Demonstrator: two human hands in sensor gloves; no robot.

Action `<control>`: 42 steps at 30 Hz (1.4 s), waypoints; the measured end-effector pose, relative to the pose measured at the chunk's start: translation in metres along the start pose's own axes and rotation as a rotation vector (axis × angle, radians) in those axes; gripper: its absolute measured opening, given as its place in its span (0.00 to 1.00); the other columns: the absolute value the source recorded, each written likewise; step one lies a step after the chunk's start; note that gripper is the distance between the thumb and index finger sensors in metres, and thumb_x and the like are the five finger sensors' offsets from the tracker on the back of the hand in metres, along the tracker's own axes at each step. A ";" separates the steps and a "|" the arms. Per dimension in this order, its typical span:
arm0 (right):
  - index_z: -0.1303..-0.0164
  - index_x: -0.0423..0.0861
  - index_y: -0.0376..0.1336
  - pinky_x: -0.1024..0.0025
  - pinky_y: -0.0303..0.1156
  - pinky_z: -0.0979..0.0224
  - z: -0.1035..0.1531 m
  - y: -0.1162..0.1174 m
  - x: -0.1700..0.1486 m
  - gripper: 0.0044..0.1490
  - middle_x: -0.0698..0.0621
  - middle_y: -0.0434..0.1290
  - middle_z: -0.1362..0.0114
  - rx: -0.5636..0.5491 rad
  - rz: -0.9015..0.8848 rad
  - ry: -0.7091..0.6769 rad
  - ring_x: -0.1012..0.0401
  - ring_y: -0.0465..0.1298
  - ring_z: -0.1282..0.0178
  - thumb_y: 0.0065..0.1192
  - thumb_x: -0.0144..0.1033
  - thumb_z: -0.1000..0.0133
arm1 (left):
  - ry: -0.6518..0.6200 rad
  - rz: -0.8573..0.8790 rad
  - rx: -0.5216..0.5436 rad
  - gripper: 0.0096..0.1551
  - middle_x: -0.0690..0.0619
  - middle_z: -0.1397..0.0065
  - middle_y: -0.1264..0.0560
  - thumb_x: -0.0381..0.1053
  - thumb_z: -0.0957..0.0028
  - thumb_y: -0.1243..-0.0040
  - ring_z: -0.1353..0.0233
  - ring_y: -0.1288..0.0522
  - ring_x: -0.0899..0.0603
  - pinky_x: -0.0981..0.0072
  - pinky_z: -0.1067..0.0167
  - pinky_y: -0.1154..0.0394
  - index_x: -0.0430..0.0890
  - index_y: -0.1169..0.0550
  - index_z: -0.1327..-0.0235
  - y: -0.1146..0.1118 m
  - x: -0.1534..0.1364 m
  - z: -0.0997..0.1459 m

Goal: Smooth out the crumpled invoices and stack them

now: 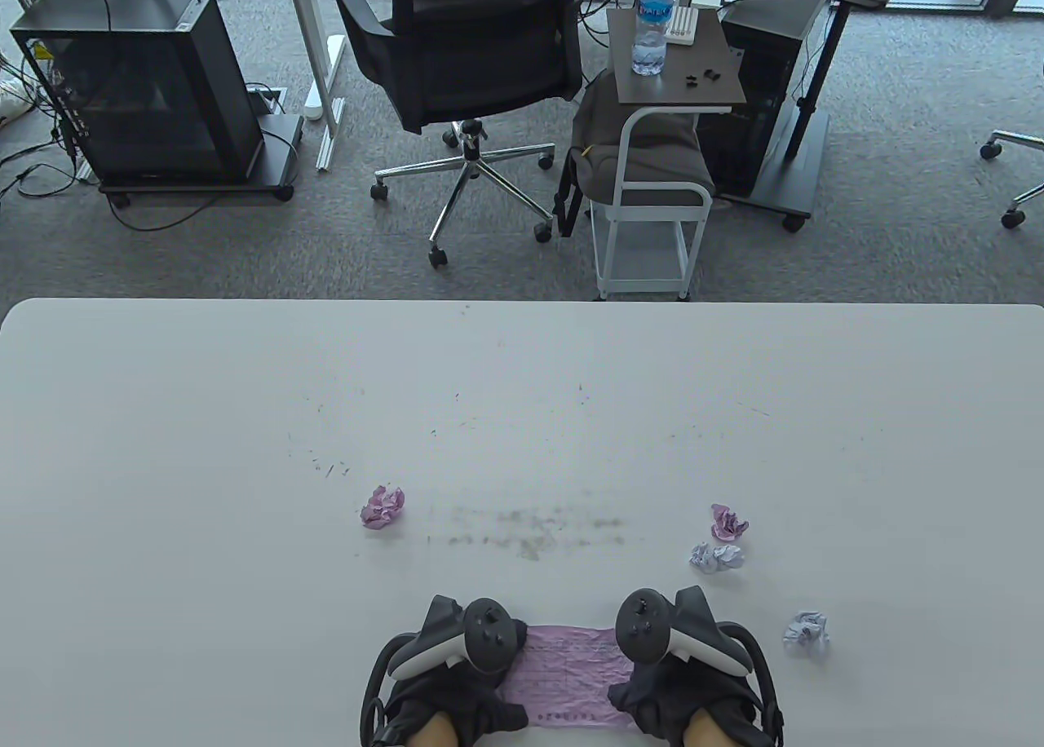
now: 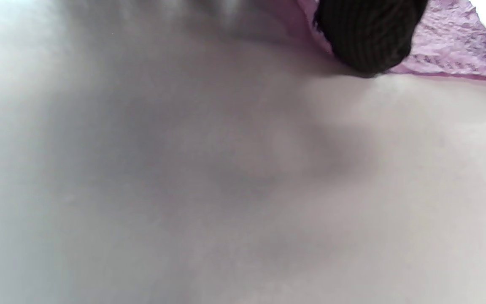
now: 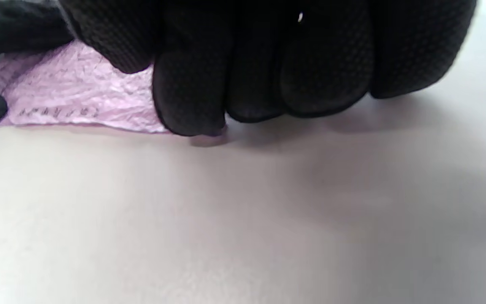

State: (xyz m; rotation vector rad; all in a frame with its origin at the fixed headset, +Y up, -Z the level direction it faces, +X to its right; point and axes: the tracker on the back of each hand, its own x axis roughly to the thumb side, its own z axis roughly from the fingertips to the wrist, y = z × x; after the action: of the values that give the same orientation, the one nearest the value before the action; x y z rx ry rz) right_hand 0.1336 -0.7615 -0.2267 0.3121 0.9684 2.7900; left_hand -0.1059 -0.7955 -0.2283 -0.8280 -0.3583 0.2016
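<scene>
Fingers (image 3: 264, 84) of the right hand (image 1: 693, 665) lie side by side, tips down on the right end of the pink invoice (image 1: 567, 674). They look fairly straight and press down. They do not curl round the paper. The left hand (image 1: 444, 674) is on the left end of the same paper. In the left wrist view only one dark fingertip (image 2: 367, 38) shows, pushing on the paper's edge. How the other left fingers lie I cannot tell.

The invoice lies open on the table (image 1: 245, 453), close to the near edge, between the two hands. It is spread out but full of little wrinkles.

To do this step well, I think both hands should press flat and slide apart, from the middle out to the ends. One hand should hold the paper so it does not slip. Go slowly, because thin paper can tear at a crease. The near edge looks a bit lifted, so it needs a rub too.

Four crumpled balls wait on the table. A pink ball (image 1: 382, 507) lies to the left, well apart from the hands. Another pink ball (image 1: 727, 523) and a pale ball (image 1: 716, 557) lie just beside each other on the right. One more pale ball (image 1: 806, 631) lies near the right hand. No stack can be seen yet, so most of the job is left.

The invoice has rows of small dark print, but it is too small and blurry to read. Past the table, a water bottle (image 1: 652, 21) stands on a small side table (image 1: 718, 86). Its blue label has white letters that I cannot make out.
</scene>
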 end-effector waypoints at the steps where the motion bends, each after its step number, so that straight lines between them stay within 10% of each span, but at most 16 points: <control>1: 0.61 0.46 0.76 0.42 0.76 0.45 0.003 -0.004 -0.001 0.23 0.44 0.79 0.49 -0.058 -0.021 -0.019 0.50 0.79 0.53 0.59 0.53 0.38 | 0.000 0.000 0.000 0.54 0.46 0.25 0.76 0.61 0.43 0.38 0.27 0.79 0.25 0.27 0.37 0.65 0.55 0.60 0.22 0.000 0.000 0.000; 8: 0.51 0.44 0.73 0.42 0.76 0.45 0.019 -0.018 0.003 0.24 0.41 0.75 0.39 -0.404 -0.190 -0.251 0.46 0.77 0.45 0.58 0.52 0.39 | 0.002 0.002 -0.006 0.54 0.46 0.25 0.76 0.61 0.43 0.39 0.27 0.79 0.25 0.27 0.37 0.65 0.55 0.61 0.22 0.000 0.000 0.000; 22: 0.24 0.46 0.53 0.46 0.66 0.35 -0.007 0.020 0.056 0.35 0.37 0.49 0.18 -0.108 0.135 -0.302 0.43 0.57 0.26 0.55 0.51 0.37 | 0.005 0.016 -0.031 0.54 0.47 0.26 0.78 0.60 0.42 0.39 0.28 0.80 0.26 0.27 0.37 0.66 0.56 0.62 0.22 0.000 -0.001 0.000; 32: 0.26 0.46 0.54 0.47 0.70 0.38 -0.008 0.012 0.027 0.35 0.34 0.50 0.20 -0.198 0.100 -0.053 0.42 0.59 0.28 0.57 0.51 0.38 | 0.005 0.013 -0.024 0.54 0.46 0.25 0.77 0.60 0.42 0.39 0.28 0.80 0.26 0.27 0.37 0.66 0.56 0.61 0.22 0.000 0.000 0.000; 42: 0.23 0.43 0.45 0.50 0.74 0.38 -0.010 0.010 0.020 0.44 0.28 0.46 0.20 -0.308 0.159 -0.098 0.37 0.59 0.26 0.63 0.41 0.41 | -0.003 0.026 -0.026 0.53 0.46 0.25 0.77 0.58 0.43 0.37 0.28 0.80 0.26 0.27 0.37 0.66 0.57 0.60 0.22 0.000 -0.001 0.000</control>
State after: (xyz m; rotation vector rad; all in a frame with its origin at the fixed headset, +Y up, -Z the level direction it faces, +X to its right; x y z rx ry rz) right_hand 0.1108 -0.7699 -0.2253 0.4930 0.5014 2.9748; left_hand -0.1066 -0.7957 -0.2290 -0.8587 -0.3537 0.2224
